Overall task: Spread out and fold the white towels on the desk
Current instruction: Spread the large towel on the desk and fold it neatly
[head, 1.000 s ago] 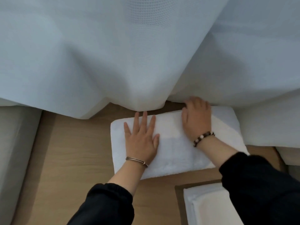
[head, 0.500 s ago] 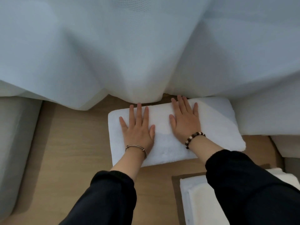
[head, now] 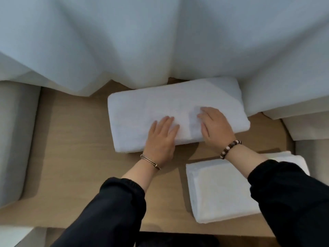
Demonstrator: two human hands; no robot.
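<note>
Step in hand, as I read it: smoothing/pressing a fold that is already made, not spreading.

- Long folded towel lies flat on the tabletop, far edge just under the hanging curtain.
- Left hand: grip open, fingers straight and together, palm flat on the towel's near edge, wrist over bare wood. Holds nothing.
- Right hand: on the towel right of centre, fingers bent at the knuckles with tips down on the cloth. A small ridge sits just left of them. Cannot tell whether this grip pinches a layer or only presses.
- 2nd towel, folded square, sits near right on the tabletop, apart from the long one; the right sleeve covers part of it.

Progress: at least 1 towel looks finished; this one is a long strip, probably 1 fold short.

Next move likely needs 1 end picked up and brought over the other, edges lined up, then pressed flat. Risk: thick layers slipping out of line, and the curtain hem catching the far edge.
</note>
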